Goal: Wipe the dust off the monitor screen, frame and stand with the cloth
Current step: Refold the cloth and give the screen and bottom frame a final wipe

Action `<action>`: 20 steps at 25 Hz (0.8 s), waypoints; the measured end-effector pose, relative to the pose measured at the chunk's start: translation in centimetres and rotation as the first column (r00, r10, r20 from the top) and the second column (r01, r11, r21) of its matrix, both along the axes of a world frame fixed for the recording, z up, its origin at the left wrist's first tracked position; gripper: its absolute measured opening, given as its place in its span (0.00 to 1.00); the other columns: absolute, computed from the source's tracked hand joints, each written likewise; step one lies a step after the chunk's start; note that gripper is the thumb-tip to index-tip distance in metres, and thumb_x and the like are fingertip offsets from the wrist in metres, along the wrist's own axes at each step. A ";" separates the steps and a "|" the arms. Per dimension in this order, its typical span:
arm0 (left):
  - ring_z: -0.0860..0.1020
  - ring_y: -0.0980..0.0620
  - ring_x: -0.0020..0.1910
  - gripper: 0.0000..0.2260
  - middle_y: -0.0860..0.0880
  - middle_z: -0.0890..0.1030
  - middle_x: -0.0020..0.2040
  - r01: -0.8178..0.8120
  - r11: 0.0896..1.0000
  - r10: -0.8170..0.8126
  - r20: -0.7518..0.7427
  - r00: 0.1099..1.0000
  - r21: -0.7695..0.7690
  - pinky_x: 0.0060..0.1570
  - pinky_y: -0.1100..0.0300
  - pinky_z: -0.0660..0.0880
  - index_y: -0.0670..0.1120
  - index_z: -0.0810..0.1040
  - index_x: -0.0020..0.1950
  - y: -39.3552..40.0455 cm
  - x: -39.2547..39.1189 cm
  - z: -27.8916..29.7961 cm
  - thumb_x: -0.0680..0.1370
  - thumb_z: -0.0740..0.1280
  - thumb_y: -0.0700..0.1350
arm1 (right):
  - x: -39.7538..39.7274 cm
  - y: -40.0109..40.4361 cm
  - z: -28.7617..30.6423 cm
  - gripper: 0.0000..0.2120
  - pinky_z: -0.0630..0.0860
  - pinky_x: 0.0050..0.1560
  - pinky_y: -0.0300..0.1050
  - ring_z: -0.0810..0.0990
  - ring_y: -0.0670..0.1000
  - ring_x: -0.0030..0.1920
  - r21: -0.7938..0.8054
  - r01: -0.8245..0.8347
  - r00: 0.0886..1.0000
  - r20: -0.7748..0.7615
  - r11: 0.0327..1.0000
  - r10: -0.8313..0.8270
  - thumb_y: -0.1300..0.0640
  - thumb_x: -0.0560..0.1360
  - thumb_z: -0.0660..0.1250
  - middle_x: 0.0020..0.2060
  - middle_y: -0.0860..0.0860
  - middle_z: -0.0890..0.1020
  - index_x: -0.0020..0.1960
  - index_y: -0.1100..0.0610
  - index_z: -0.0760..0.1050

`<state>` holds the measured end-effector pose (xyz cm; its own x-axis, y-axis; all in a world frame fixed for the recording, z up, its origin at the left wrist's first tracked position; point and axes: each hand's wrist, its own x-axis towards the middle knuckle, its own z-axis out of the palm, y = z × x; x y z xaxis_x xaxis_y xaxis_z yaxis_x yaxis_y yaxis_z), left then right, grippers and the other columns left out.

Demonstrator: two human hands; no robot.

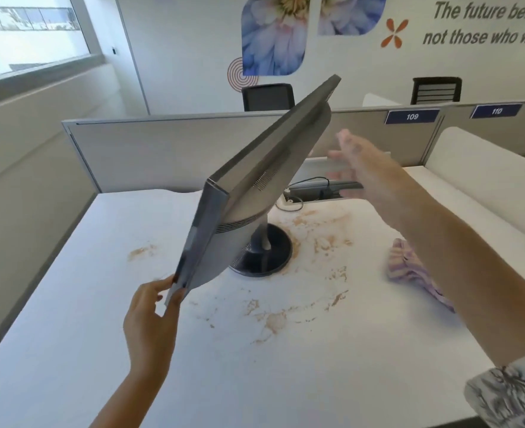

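Stained desk [255,366] | one monitor [255,186] | one cloth [409,270] | two hands

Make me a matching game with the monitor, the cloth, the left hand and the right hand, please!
Things:
1. monitor
2. cloth
3. left hand
4. right hand

States:
A. lying on the desk under the right forearm
B. open, blurred, raised in the air behind the monitor
C. turned at an angle on its round stand
D. pinching the monitor's near bottom corner

Pairs: 1-C, 2-A, 3-D, 4-B
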<state>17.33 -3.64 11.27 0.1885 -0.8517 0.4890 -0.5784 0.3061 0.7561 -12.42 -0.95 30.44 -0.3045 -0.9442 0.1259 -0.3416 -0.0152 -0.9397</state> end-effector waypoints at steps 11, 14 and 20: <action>0.70 0.56 0.36 0.12 0.50 0.74 0.34 0.204 0.969 -0.193 0.083 0.978 -0.139 0.35 0.65 0.69 0.44 0.77 0.38 5.2 -8.7 -1.9 0.61 0.78 0.42 | 10.4 8.9 -13.0 0.20 0.75 0.51 0.36 0.78 0.44 0.52 -0.304 0.252 0.955 0.233 0.919 -0.184 0.39 0.70 0.63 0.52 0.37 0.78 0.58 0.48 0.70; 0.71 0.57 0.33 0.14 0.51 0.72 0.32 0.294 0.943 -0.291 0.046 0.956 -0.158 0.33 0.64 0.70 0.53 0.72 0.38 5.7 -11.1 -1.8 0.61 0.76 0.44 | 9.3 8.3 -13.3 0.15 0.79 0.47 0.39 0.80 0.46 0.46 -0.297 0.438 0.884 0.315 0.848 -0.346 0.50 0.67 0.71 0.46 0.42 0.81 0.52 0.50 0.72; 0.67 0.56 0.31 0.19 0.51 0.71 0.28 0.391 0.913 -0.371 0.160 0.915 -0.121 0.37 0.62 0.64 0.48 0.75 0.31 6.0 -14.7 -1.6 0.50 0.83 0.42 | 6.3 8.1 -13.4 0.14 0.76 0.40 0.29 0.82 0.42 0.45 -0.267 0.543 0.807 0.428 0.796 -0.407 0.67 0.69 0.72 0.43 0.43 0.85 0.49 0.51 0.76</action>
<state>2.64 2.39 9.62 -0.2100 -0.7625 0.6120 -0.4862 0.6245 0.6112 -6.11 7.20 17.00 -0.7879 -0.5711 0.2305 -0.0661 -0.2937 -0.9536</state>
